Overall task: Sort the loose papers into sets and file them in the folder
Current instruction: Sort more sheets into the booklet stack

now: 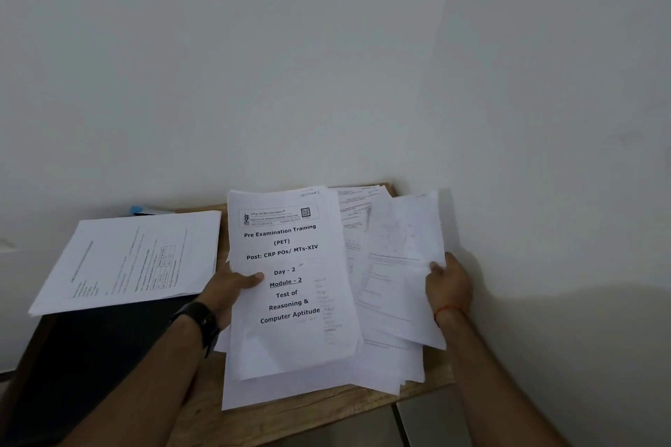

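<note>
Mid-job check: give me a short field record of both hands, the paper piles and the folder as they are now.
left hand: grips the cover sheet, thumb on its face
right hand: holds printed sheets by their right edge
loose pile: fanned on the table beneath both
left stack: lies on the dark folder
folder state: flat, partly covered; contents cannot be told

— What's the blue thing [139, 209] at ten o'clock?
— Can't tell; the paper stack [138, 258] covers most of it.
— And the dark folder [90, 356]?
— Cut off at eight o'clock. The handwritten notes [326, 305] are too faint to read.
</note>
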